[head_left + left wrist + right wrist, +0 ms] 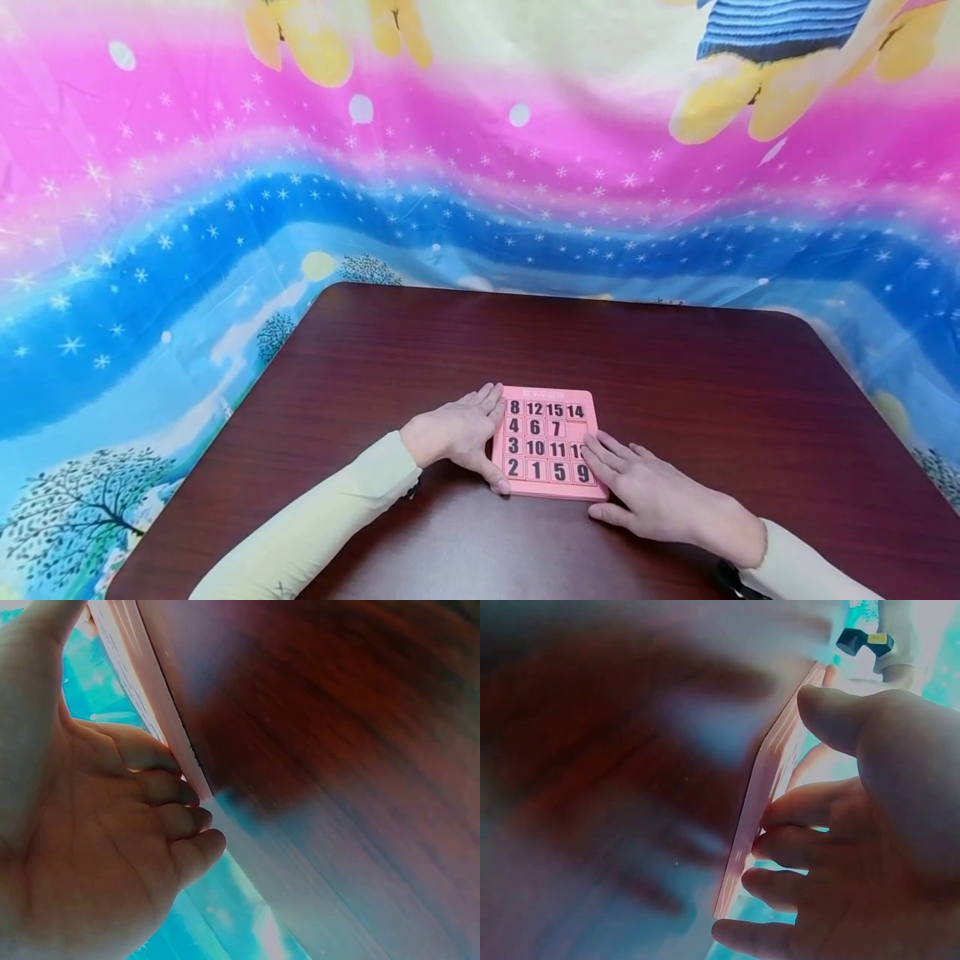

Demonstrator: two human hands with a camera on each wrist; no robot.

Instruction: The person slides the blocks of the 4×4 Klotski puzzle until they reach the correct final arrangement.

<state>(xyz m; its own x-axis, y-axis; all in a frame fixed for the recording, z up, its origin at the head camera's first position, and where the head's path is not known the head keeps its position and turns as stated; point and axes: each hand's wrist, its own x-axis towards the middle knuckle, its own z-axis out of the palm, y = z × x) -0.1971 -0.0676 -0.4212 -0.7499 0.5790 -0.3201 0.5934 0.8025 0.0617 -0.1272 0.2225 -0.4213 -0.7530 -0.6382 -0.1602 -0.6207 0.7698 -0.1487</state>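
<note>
A pink sliding number puzzle [545, 482] lies flat on the table, its black-numbered tiles facing up. Its top row reads 8, 12, 15, 14; a gap shows right of the 7 in the second row. My left hand [457, 433] rests along the puzzle's left edge, fingers extended toward the upper corner and thumb at the lower left corner. At the right edge, my right hand [652, 492] touches the frame with its fingers extended; a fingertip partly covers the tile at the right end of the third row. The puzzle's side [761, 787] shows beside the right fingers in the right wrist view.
The dark brown wooden table [420, 350] has rounded far corners. Behind and beside it hangs a pink and blue patterned cloth [480, 183] with snowflakes and trees. Pale sleeves [315, 517] cover both forearms.
</note>
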